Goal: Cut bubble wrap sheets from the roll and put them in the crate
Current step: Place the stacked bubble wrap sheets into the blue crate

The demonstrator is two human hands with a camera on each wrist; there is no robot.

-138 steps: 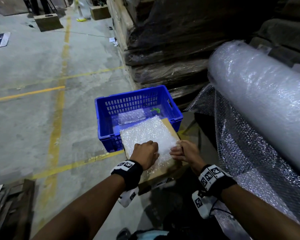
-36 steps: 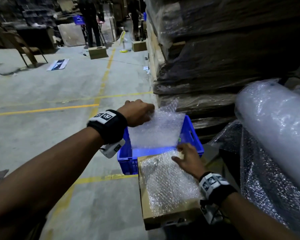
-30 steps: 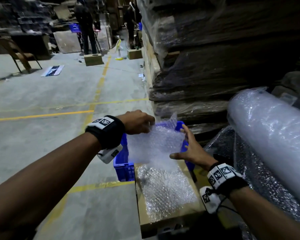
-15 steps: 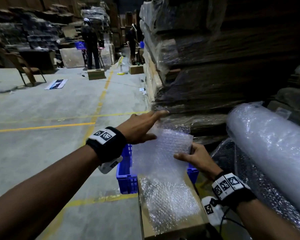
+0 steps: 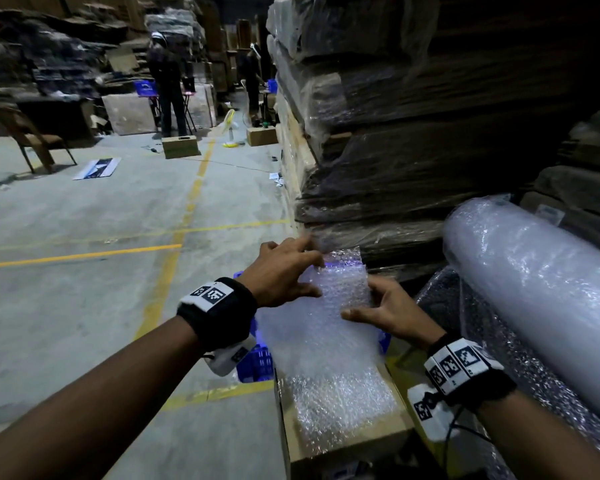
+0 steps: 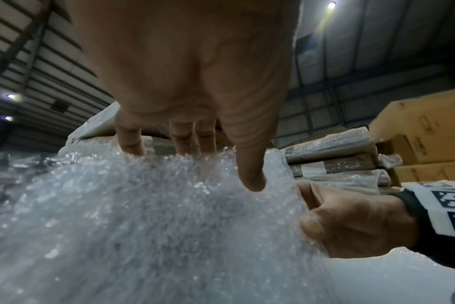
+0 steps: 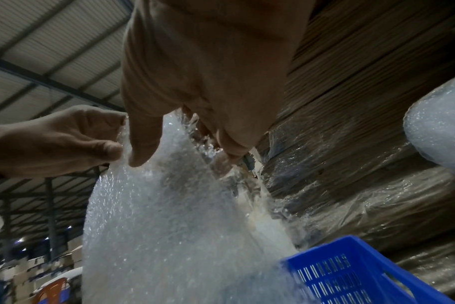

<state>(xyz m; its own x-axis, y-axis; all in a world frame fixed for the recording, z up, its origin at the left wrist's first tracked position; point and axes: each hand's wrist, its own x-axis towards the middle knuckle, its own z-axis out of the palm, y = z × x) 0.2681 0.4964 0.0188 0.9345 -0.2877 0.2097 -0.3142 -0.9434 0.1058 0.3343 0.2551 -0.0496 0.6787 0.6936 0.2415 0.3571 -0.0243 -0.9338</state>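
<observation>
Bubble wrap sheet [image 5: 329, 306] now narrower than half a second ago, left hand [image 5: 281, 271] moved onto its left edge pinching it, right hand [image 5: 385, 308] gripping the right edge, sheet held above blue crate [image 5: 257, 362], more wrap on cardboard box [image 5: 357, 441], roll [image 5: 541, 289] right, wrapped stacks [image 5: 413, 133] behind.
</observation>
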